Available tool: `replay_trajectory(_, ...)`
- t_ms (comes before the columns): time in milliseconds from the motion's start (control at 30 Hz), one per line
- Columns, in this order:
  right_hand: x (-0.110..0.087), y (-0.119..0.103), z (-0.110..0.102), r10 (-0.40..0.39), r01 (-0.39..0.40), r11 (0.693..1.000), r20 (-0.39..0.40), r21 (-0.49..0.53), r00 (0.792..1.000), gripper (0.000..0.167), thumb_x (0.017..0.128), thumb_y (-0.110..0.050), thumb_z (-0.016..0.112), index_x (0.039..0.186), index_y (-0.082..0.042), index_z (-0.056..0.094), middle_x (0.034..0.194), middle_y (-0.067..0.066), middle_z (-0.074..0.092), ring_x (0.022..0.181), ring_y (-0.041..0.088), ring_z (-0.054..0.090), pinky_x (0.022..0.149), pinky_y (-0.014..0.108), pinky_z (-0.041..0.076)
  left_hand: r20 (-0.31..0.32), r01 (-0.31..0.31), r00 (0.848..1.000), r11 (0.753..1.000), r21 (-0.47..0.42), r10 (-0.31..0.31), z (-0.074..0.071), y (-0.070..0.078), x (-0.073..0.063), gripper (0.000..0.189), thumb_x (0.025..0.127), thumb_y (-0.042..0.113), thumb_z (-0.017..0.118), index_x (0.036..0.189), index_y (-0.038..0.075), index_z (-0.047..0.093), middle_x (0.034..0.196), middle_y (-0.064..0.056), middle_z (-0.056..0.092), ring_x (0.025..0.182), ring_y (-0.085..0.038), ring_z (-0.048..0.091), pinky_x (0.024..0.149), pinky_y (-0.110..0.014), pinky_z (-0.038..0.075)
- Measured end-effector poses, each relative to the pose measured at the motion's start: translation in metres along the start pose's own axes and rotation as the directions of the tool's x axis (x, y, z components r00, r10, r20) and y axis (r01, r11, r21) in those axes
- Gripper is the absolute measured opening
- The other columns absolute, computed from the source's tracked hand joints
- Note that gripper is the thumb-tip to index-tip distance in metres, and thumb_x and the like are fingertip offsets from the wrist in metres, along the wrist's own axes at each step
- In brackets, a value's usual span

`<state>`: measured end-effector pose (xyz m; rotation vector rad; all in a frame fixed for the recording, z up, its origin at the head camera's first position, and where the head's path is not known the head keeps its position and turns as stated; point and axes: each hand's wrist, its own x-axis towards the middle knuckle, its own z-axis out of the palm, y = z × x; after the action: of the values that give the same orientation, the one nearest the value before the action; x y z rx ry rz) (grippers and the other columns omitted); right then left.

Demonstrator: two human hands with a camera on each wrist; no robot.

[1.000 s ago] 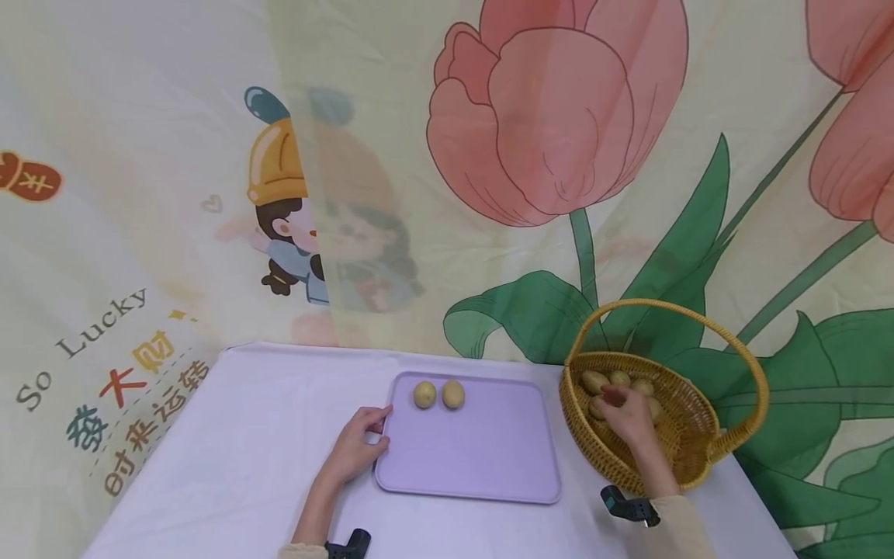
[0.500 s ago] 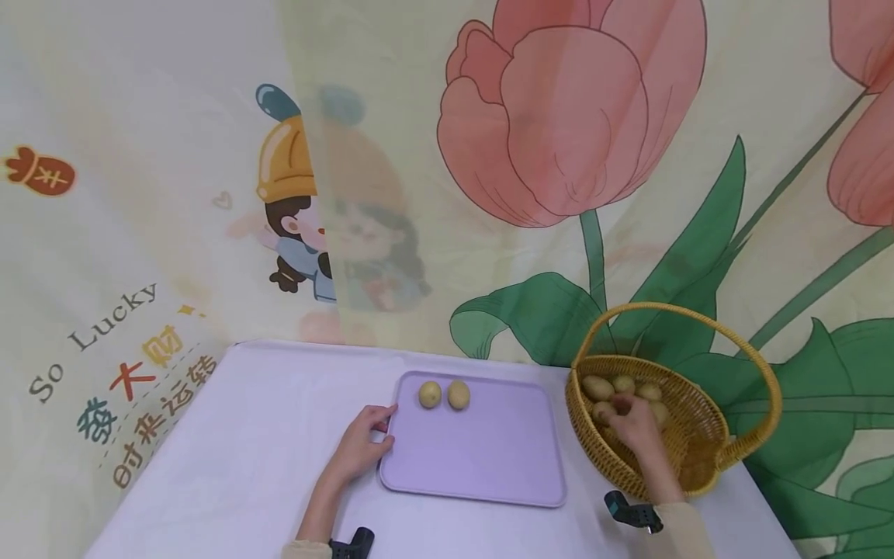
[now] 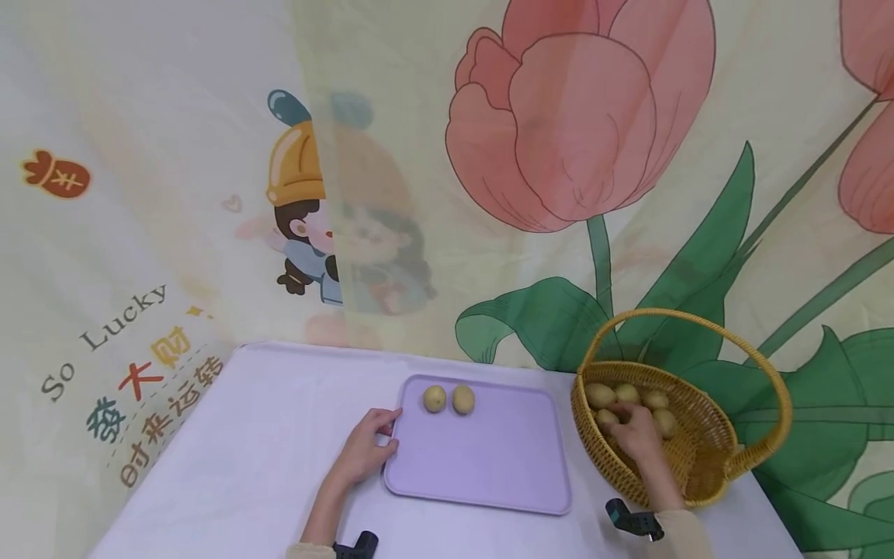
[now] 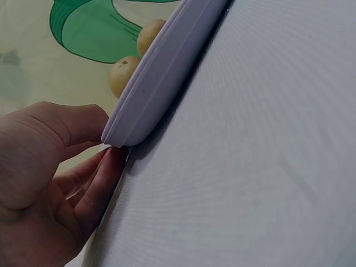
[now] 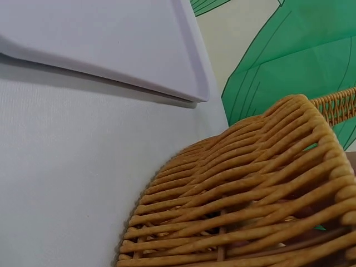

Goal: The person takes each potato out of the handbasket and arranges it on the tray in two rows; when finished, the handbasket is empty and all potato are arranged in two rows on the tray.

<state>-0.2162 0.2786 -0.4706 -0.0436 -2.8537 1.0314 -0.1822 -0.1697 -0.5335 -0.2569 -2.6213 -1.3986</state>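
A lilac tray (image 3: 482,458) lies on the table with two potatoes, a rounder potato (image 3: 434,399) and an oval potato (image 3: 463,400), near its far left corner. My left hand (image 3: 365,449) holds the tray's left edge; in the left wrist view the thumb (image 4: 83,122) meets the rim and the fingers (image 4: 108,167) lie below it. Inside the wicker basket (image 3: 608,462), my right hand (image 3: 639,435) grips a potato (image 3: 606,420) at the basket's left, its fingertips over the potato's right side. The right wrist view shows the woven basket wall (image 5: 239,194) hiding most of that hand.
Several more potatoes (image 3: 656,399) lie around the right hand in the basket. The tall basket handle (image 3: 757,357) arches over its far and right sides. A white cloth (image 3: 293,411) covers the table, and a printed curtain (image 3: 391,155) hangs directly behind it.
The head view has shifted slightly, moving the scene right and down. My right hand stays among the potatoes with its fingers slightly readjusted. My left hand stays at the tray edge.
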Motion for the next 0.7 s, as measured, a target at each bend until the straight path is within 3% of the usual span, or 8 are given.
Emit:
replay_trajectory(233, -0.002, -0.002, 0.001, 0.017, -0.017, 1.000, 0.023, 0.020, 1.000, 0.034, 0.085, -0.002, 0.064, 0.114, 0.015, 0.062, 0.110, 0.032, 0.062, 0.098, 0.041, 0.058, 0.080, 0.049, 0.048, 0.007, 0.012, 1.000, 1.000, 0.001, -0.012, -0.002, 0.003, -0.002, 0.050, 0.075, -0.007, 0.073, 0.124, -0.002, 0.066, 0.107, -0.006, 0.060, 0.087, -0.019, 0.060, 0.083, -0.033, 0.048)
replay_trajectory(500, -0.002, -0.001, 0.004, -0.023, 0.024, 0.998, -0.025, 0.054, 0.999, 0.035, 0.084, -0.001, 0.066, 0.113, 0.018, 0.060, 0.112, 0.035, 0.061, 0.104, 0.048, 0.057, 0.088, 0.054, 0.046, -0.021, -0.003, 1.000, 1.000, 0.013, 0.003, -0.003, 0.001, -0.005, 0.049, 0.075, -0.007, 0.073, 0.124, -0.002, 0.066, 0.107, -0.005, 0.060, 0.086, -0.018, 0.060, 0.082, -0.033, 0.049)
replay_trajectory(600, -0.003, -0.003, -0.002, -0.002, 0.006, 0.996, -0.043, 0.089, 0.999, 0.037, 0.085, -0.001, 0.067, 0.115, 0.018, 0.058, 0.113, 0.036, 0.060, 0.106, 0.048, 0.056, 0.087, 0.049, 0.047, -0.013, 0.001, 1.000, 1.000, 0.004, -0.001, -0.002, 0.003, -0.003, 0.049, 0.076, -0.006, 0.073, 0.124, -0.002, 0.066, 0.107, -0.005, 0.060, 0.087, -0.019, 0.060, 0.082, -0.033, 0.048)
replay_trajectory(700, -0.006, -0.007, -0.009, 0.048, -0.043, 0.991, -0.034, 0.125, 0.998, 0.041, 0.087, -0.004, 0.067, 0.120, 0.017, 0.056, 0.119, 0.036, 0.057, 0.110, 0.048, 0.055, 0.083, 0.036, 0.049, 0.007, 0.008, 1.000, 1.000, -0.001, -0.008, -0.001, 0.005, 0.000, 0.049, 0.076, -0.007, 0.073, 0.125, -0.002, 0.065, 0.107, -0.006, 0.060, 0.088, -0.019, 0.060, 0.083, -0.033, 0.048)
